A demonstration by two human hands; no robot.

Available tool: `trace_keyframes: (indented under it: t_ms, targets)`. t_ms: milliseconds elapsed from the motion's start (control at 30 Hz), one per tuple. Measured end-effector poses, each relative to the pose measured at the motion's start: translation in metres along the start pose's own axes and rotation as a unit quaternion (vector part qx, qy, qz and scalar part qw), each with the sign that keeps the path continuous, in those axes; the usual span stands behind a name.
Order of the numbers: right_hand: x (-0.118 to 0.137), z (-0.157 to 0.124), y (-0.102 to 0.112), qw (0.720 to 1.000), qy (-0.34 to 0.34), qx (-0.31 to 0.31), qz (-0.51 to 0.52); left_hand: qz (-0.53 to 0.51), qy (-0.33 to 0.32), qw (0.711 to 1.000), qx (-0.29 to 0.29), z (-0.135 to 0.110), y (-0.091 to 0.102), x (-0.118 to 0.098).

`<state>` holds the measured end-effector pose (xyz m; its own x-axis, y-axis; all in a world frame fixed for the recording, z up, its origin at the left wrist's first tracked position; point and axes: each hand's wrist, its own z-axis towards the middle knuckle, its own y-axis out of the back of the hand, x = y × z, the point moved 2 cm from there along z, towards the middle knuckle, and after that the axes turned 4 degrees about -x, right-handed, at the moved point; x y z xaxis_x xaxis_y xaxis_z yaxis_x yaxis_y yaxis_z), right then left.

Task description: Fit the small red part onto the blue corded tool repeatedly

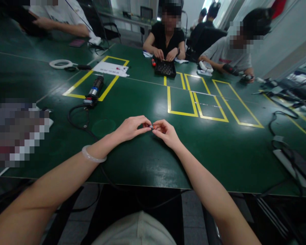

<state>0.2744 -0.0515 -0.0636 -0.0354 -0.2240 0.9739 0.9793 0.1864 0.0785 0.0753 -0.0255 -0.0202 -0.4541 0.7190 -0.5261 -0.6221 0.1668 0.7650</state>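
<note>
Both forearms are reaching out over the near edge of the green table (148, 163), a pale bangle (93, 156) sitting on the left wrist. I am watching the left hand (131, 127) and right hand (165, 132) meeting just above the table, fingertips pinching a small part (151, 127) between them; it is showing a silvery end and a red-orange end, too small to identify further. The left grip is closing on the silver side, the right grip is clenching the reddish side, so both hands are sharing the one piece. I am judging the work as mid-way: the piece is in hand and being fitted or twisted, and no finished pieces are lying near the hands. Just beyond, a black cable (78, 119) is looping toward a cylindrical tool (94, 89) lying across a yellow tape outline (91, 80). More yellow tape boxes (209, 102) are marking the middle of the table. Further off, a white ring (60, 63) and a printed sheet (112, 68) are resting to the left. At the far side, a seated person is working both hands over a black tray (165, 68), others are sitting beside, and the room behind is showing chairs and a pale wall.
</note>
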Motion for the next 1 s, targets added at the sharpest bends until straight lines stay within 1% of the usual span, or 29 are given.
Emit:
trace_keyframes:
  t_ms: [100, 200, 267, 333, 400, 433, 500, 567, 600, 633, 667, 733, 800, 833, 900, 1000]
  targets:
    - [0.000, -0.001, 0.000, 0.997, 0.022, 0.000, -0.070, 0.003, 0.006, 1.000, 0.021, -0.001, -0.001, 0.001]
    - [0.001, -0.002, 0.001, 0.995, 0.028, 0.002, -0.098, 0.000, 0.012, 0.999, 0.043, 0.001, 0.000, 0.002]
    - [0.001, -0.002, 0.002, 0.994, 0.026, -0.001, -0.107, 0.002, 0.021, 0.999, 0.039, 0.002, 0.005, 0.006]
    - [0.002, -0.003, 0.003, 0.993, 0.023, -0.009, -0.112, 0.027, 0.044, 0.999, 0.007, 0.003, 0.016, 0.017]
    - [0.002, -0.002, 0.004, 0.993, 0.020, -0.013, -0.112, 0.081, 0.082, 0.992, -0.051, 0.001, 0.033, 0.038]
    - [0.002, -0.002, 0.004, 0.994, 0.018, -0.013, -0.111, 0.117, 0.105, 0.984, -0.084, -0.002, 0.043, 0.051]
    - [0.001, -0.002, 0.003, 0.994, 0.012, -0.011, -0.106, 0.190, 0.162, 0.956, -0.152, -0.012, 0.066, 0.080]
    - [0.000, -0.002, 0.002, 0.995, 0.003, -0.007, -0.098, 0.248, 0.243, 0.915, -0.206, -0.026, 0.087, 0.110]
    - [-0.001, -0.002, 0.002, 0.996, -0.001, -0.004, -0.094, 0.269, 0.283, 0.894, -0.221, -0.033, 0.097, 0.123]
    - [-0.002, -0.002, 0.001, 0.996, -0.004, 0.001, -0.090, 0.287, 0.311, 0.879, -0.223, -0.040, 0.105, 0.133]
    - [-0.003, -0.002, 0.000, 0.996, -0.006, 0.004, -0.087, 0.304, 0.336, 0.866, -0.211, -0.046, 0.111, 0.142]
    - [-0.003, -0.002, 0.000, 0.997, -0.007, 0.009, -0.081, 0.326, 0.382, 0.851, -0.154, -0.053, 0.118, 0.154]
    - [-0.003, -0.003, 0.000, 0.997, -0.004, 0.008, -0.078, 0.322, 0.423, 0.841, -0.095, -0.057, 0.120, 0.160]
    - [-0.003, -0.003, 0.001, 0.997, -0.002, 0.008, -0.078, 0.312, 0.436, 0.840, -0.078, -0.057, 0.120, 0.161]
    - [-0.002, -0.003, 0.001, 0.997, 0.001, 0.007, -0.080, 0.293, 0.443, 0.844, -0.074, -0.057, 0.120, 0.162]
    - [-0.002, -0.003, 0.002, 0.996, 0.001, 0.007, -0.083, 0.284, 0.431, 0.852, -0.090, -0.057, 0.120, 0.163]
